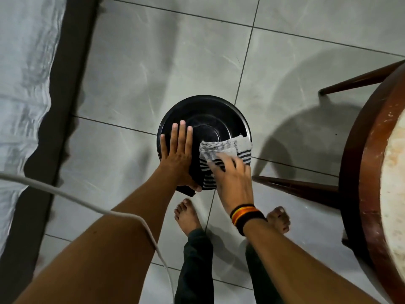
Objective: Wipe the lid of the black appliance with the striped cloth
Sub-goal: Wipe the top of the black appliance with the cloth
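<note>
A round black appliance stands on the tiled floor, its glossy ringed lid [208, 119] facing up at me. My left hand [178, 153] lies flat on the lid's left side, fingers spread, thumb hooked over the near rim. My right hand [231, 177] presses the striped cloth [228, 148], white-grey with dark stripes, onto the lid's near right part. The cloth drapes over the rim there. A banded wristband sits on my right wrist.
A wooden stool [370, 172] with dark legs stands close on the right, one leg reaching almost to the appliance. A white-sheeted mattress [24, 84] lies along the left. A white cable [87, 202] crosses my left forearm. My bare feet [188, 216] stand just behind the appliance.
</note>
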The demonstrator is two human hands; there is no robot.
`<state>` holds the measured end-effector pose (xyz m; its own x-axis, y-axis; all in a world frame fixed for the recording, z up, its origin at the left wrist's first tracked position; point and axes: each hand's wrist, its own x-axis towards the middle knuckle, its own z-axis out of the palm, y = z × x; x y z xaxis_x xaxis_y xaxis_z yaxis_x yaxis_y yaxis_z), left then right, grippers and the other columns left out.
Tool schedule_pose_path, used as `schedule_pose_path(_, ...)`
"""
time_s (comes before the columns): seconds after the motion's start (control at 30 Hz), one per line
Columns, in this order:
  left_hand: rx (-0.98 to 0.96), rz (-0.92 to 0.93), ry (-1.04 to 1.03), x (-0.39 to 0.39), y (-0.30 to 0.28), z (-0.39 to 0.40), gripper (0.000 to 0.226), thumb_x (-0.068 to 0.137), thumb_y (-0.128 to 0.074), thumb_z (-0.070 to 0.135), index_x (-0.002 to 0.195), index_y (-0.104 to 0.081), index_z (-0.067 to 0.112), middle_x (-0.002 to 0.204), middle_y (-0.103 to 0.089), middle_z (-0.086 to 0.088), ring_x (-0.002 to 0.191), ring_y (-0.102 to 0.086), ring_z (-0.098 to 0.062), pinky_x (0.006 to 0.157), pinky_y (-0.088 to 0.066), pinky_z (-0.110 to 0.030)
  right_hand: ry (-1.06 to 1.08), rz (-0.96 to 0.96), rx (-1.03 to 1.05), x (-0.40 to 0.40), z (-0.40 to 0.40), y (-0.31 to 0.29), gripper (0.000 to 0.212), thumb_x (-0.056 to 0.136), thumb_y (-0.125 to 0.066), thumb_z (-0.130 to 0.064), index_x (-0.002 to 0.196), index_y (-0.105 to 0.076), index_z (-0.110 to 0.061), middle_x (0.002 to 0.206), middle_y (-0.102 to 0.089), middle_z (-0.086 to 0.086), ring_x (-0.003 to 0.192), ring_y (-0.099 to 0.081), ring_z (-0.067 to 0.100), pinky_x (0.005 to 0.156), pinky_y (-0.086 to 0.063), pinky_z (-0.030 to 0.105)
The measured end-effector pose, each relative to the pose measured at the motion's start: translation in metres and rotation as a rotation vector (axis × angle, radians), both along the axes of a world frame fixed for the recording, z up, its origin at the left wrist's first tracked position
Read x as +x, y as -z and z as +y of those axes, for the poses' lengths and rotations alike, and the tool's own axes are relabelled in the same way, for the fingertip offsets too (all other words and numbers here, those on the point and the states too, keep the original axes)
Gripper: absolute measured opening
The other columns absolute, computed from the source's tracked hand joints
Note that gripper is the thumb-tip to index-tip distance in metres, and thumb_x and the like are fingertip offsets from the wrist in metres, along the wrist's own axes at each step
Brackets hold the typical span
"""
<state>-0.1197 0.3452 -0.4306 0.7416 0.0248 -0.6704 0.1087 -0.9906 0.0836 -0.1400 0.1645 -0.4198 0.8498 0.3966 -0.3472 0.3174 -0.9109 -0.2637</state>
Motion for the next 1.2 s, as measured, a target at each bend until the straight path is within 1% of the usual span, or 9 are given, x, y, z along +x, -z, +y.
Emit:
schedule_pose_path(0.07,-0.011,0.003,0.013,0.001,0.003,0.002,0.180,0.043,-0.083,0.084,0.158,0.033,0.007,0.164,0.041,-0.021,0.153,0.037,-0.041,0.125,0.012,-0.066,0.081,-0.036,0.015,0.028,0.002,0.002,0.052,0.091,-0.071,-0.027,0.139,-0.055,-0.036,0.143,-0.054,0.007,0.130,-0.049,0.033,0.105,-0.044,0.054)
schedule_pose_path(0.17,-0.025,-0.006,0.036,-0.001,0.006,0.005,0.180,0.042,-0.082,0.085,0.158,0.031,0.005,0.164,0.039,-0.023,0.153,0.036,-0.043,0.125,0.011,-0.068,0.128,-0.043,0.031,0.074,0.020,0.007,0.053,0.097,-0.060,-0.036,0.148,-0.047,-0.034,0.158,-0.040,0.010,0.149,-0.031,0.035,0.118,-0.030,0.062)
schedule_pose_path(0.3,0.005,-0.005,0.045,0.000,0.007,0.004,0.181,0.041,-0.080,0.087,0.158,0.030,0.004,0.164,0.039,-0.023,0.153,0.034,-0.044,0.125,0.009,-0.068,-0.208,-0.025,-0.027,0.113,0.050,0.015,0.061,0.105,-0.050,-0.032,0.159,-0.024,-0.032,0.172,-0.011,0.003,0.160,-0.006,0.030,0.124,-0.013,0.066)
schedule_pose_path(0.5,-0.004,0.010,0.026,0.001,0.004,0.002,0.180,0.042,-0.079,0.088,0.158,0.031,0.005,0.163,0.041,-0.022,0.153,0.036,-0.043,0.125,0.010,-0.067,-0.471,-0.022,-0.030,0.136,0.026,0.015,0.052,0.108,-0.044,-0.032,0.157,-0.029,-0.037,0.173,-0.008,-0.003,0.160,-0.005,0.027,0.126,-0.013,0.063)
schedule_pose_path(0.73,-0.031,0.014,-0.012,0.002,0.002,0.002,0.178,0.045,-0.082,0.084,0.156,0.035,0.008,0.163,0.042,-0.019,0.153,0.037,-0.040,0.125,0.010,-0.068,0.248,0.026,0.072,0.029,-0.001,0.014,0.061,0.101,-0.057,-0.024,0.157,-0.035,-0.037,0.172,-0.017,0.001,0.158,-0.013,0.032,0.123,-0.025,0.063)
schedule_pose_path(0.87,-0.036,0.001,-0.012,0.000,0.004,0.003,0.176,0.047,-0.081,0.086,0.157,0.033,0.009,0.165,0.040,-0.019,0.154,0.035,-0.040,0.125,0.013,-0.066,0.252,0.102,0.074,-0.033,0.021,0.008,0.080,0.087,-0.073,-0.010,0.153,-0.036,-0.036,0.169,-0.023,0.009,0.157,-0.014,0.039,0.118,-0.031,0.067)
schedule_pose_path(0.97,-0.028,0.003,0.002,-0.001,0.005,0.004,0.179,0.046,-0.080,0.087,0.152,0.040,0.009,0.163,0.042,-0.020,0.153,0.036,-0.041,0.124,0.015,-0.066,0.329,0.096,0.083,-0.022,0.023,0.008,0.069,0.091,-0.069,-0.017,0.149,-0.041,-0.040,0.164,-0.028,0.007,0.153,-0.021,0.038,0.113,-0.037,0.065)
schedule_pose_path(1.1,-0.038,0.010,0.015,0.001,0.008,0.005,0.181,0.043,-0.081,0.086,0.150,0.044,0.009,0.161,0.045,-0.021,0.151,0.039,-0.042,0.124,0.014,-0.069,0.511,0.074,0.069,0.033,0.030,0.011,0.051,0.103,-0.051,-0.037,0.152,-0.038,-0.042,0.168,-0.018,0.005,0.155,-0.015,0.034,0.117,-0.028,0.065)
schedule_pose_path(1.2,-0.020,0.019,0.022,0.002,0.007,0.003,0.183,0.042,-0.081,0.087,0.147,0.046,0.008,0.160,0.046,-0.023,0.151,0.039,-0.044,0.124,0.013,-0.069,0.340,0.057,-0.015,0.067,0.049,0.013,0.061,0.101,-0.054,-0.025,0.155,-0.031,-0.040,0.171,-0.011,0.005,0.158,-0.009,0.036,0.117,-0.019,0.072)
